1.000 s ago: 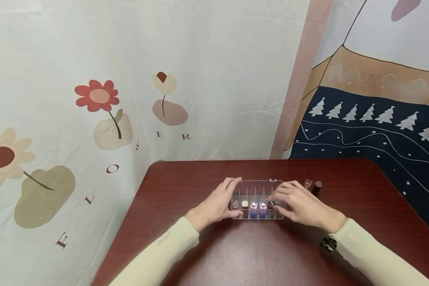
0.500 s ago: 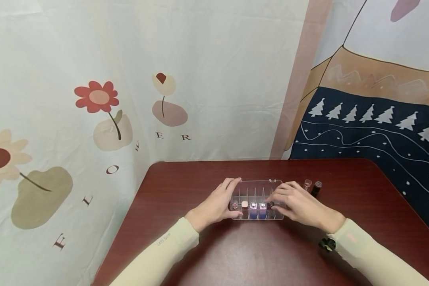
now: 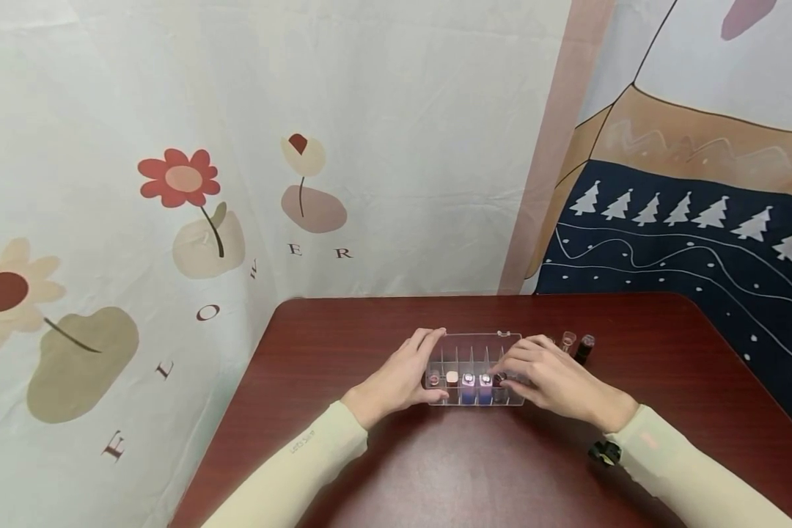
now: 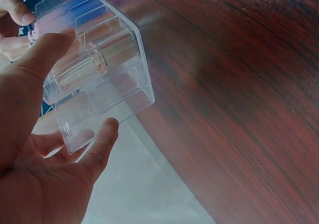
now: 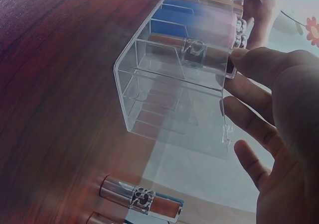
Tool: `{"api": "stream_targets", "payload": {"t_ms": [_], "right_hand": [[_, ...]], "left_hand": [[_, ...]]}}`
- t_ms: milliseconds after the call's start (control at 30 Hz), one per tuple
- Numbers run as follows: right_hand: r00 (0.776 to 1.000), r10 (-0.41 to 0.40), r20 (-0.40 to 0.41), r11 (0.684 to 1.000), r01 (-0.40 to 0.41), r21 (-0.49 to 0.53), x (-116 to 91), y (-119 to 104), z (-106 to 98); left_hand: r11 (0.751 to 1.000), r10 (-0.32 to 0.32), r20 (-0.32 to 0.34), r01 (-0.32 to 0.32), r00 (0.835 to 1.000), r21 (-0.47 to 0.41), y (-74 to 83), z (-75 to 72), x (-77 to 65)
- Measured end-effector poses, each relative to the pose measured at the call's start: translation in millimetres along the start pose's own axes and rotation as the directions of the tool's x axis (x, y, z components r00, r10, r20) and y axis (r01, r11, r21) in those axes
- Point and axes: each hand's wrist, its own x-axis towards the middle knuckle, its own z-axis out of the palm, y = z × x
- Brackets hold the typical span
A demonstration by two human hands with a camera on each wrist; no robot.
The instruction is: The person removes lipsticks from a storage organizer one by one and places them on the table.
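A clear plastic lipstick organizer [image 3: 463,343] with two rows of compartments stands on the table. My left hand [image 3: 399,374] grips its left end, thumb along the front wall and fingers at the back. With thumb and fingers, my right hand [image 3: 551,375] pinches the top of a dark-topped lip tube [image 3: 499,380], whose lower part is inside a front compartment near the right end. In the same row sit two pink-and-blue tubes [image 3: 477,389], a tube with a pale top [image 3: 452,379] and, leftmost, a clear-and-pinkish tube [image 3: 433,380]. The right wrist view shows the rightmost compartments bare.
Behind my right hand, a clear-ended lip tube [image 3: 568,341] and a black tube [image 3: 584,349] stand on the reddish-brown table [image 3: 343,330]. Printed curtains [image 3: 422,161] hang behind the table's far edge and along its left side.
The tube between my right fingertips sits slightly lower in its compartment than a second ago. Both hands and the organizer have barely moved.
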Motion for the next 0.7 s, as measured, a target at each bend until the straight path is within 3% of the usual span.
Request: {"api": "stream_targets", "payload": {"t_ms": [700], "right_hand": [[0.998, -0.009, -0.063, 1.000, 0.010, 0.011, 0.7, 4.5, -13.9]], "left_hand": [[1.000, -0.015, 0.011, 0.015, 1.000, 0.001, 0.5, -0.2, 0.1]]}}
